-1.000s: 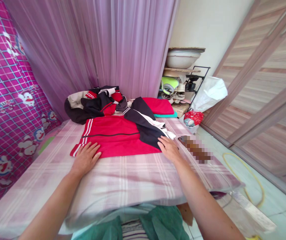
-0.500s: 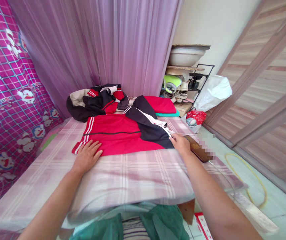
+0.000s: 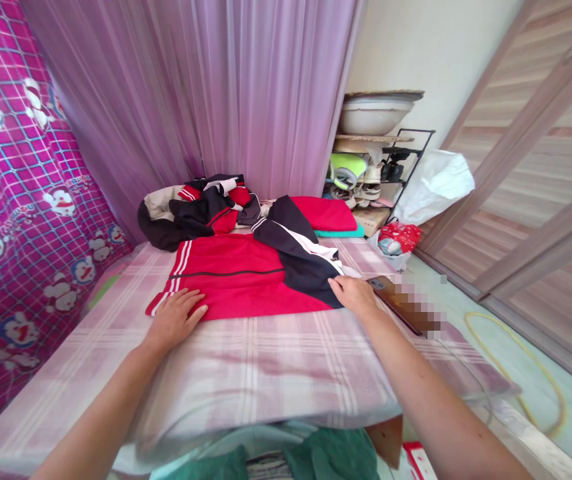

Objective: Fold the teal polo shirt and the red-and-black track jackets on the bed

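Note:
A red and navy jacket (image 3: 236, 277) with white stripes lies spread on the checked cloth of the table, its dark zipper running across it. My left hand (image 3: 179, 317) rests flat with fingers stretched over the striped hem at the jacket's lower left corner. At the opposite end, my right hand (image 3: 353, 293) has its fingers closed on the navy shoulder edge; the fingertips are partly hidden. One navy sleeve (image 3: 286, 227) with white piping is folded back across the top. Just right of my right hand lies a brown phone (image 3: 399, 303), partly blurred out, with a cable.
Behind the jacket sits a heap of dark, red and white clothes (image 3: 206, 210). A folded red garment (image 3: 323, 213) lies on a teal one (image 3: 343, 231). Purple curtains (image 3: 266, 100) hang behind. Right of the table stand a shoe rack (image 3: 406, 167) and plastic bags (image 3: 436, 187).
My right hand has shifted slightly left along the jacket's shoulder edge, away from the phone. My left hand stays on the hem. The whole view has tilted a little.

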Motion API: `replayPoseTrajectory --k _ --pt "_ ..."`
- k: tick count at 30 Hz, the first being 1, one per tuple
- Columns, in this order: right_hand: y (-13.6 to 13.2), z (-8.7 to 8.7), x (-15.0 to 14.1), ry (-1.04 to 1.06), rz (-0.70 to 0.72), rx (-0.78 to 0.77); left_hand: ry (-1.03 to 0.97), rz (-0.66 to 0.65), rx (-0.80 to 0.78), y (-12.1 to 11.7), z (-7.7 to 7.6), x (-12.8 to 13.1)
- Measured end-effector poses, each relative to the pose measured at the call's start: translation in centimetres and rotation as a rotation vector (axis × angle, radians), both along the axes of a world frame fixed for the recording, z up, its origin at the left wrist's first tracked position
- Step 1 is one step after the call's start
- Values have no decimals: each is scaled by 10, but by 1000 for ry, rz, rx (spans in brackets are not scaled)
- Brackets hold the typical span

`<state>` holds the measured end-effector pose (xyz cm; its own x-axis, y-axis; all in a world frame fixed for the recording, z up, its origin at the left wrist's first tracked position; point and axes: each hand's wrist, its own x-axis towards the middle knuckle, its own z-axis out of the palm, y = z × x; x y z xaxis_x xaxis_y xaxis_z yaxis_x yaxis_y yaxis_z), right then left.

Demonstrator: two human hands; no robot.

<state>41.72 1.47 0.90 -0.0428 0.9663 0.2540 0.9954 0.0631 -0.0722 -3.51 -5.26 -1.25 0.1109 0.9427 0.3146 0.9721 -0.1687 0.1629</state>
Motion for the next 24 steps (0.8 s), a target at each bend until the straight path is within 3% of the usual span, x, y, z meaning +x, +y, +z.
replayPoseTrajectory --k 6,12,19,24 --pt "6 -18 6 22 -45 12 41 29 -177 23 30 -3" --pt "7 -19 6 54 -5 10 111 101 -264 62 55 13" --pt "12 -30 13 125 31 10 264 -105 -153 156 88 89" --pt "12 -37 16 215 95 71 343 -142 -77 223 93 152"
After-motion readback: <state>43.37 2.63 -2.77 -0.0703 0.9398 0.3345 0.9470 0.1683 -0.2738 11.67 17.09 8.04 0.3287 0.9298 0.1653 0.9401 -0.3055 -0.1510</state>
